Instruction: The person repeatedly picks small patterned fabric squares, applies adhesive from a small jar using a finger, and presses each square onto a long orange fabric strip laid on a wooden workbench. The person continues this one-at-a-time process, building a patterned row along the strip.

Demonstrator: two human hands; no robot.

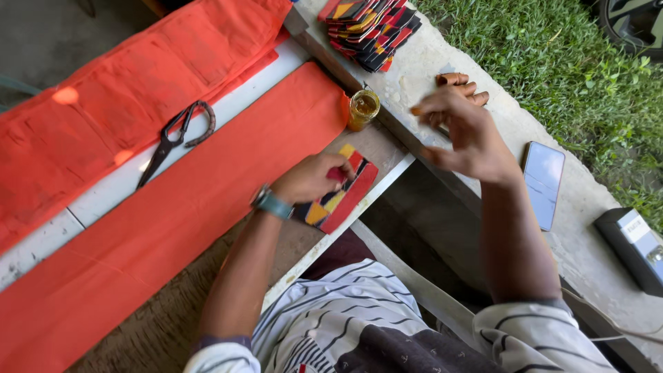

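Observation:
My left hand (312, 178) presses down on a small patchwork piece (343, 197) of red, yellow and black cloth lying at the table's edge. On that wrist I wear a watch with a teal band (271, 203). My right hand (461, 128) hovers above the concrete ledge (428, 55) with its fingers apart and holds nothing that I can see. It is just right of a small glass jar (362, 109) of amber liquid. A brown object (461, 84) lies on the ledge under my fingers.
Long orange cloth strips (173, 207) cover the table, with black scissors (173, 138) between them. A stack of patchwork pieces (369, 27) sits on the ledge top. A phone (543, 183) and a grey box (639, 249) lie at right beside grass (552, 62).

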